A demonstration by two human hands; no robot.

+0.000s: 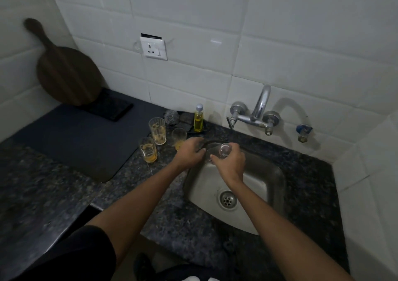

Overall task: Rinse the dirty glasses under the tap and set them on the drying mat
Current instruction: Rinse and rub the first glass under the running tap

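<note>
A clear glass (224,150) lies tilted on its side over the back of the steel sink (273,185), its base toward the wall. My right hand (231,165) grips it from the right, and my left hand (190,152) holds its mouth end. Three dirty glasses with orange residue stand on the granite counter to the left: a tall ribbed one (157,130), a shorter one (148,149) in front, and a small one (178,138). The dark drying mat (81,142) lies flat further left. No water shows from the tap (261,105).
A yellow soap bottle (198,119) and a steel scrubber (171,116) stand by the wall behind the glasses. A round wooden board (64,73) leans in the left corner over a black tray (112,108). A wall socket (153,48) sits above. A blue valve (303,130) is right of the tap.
</note>
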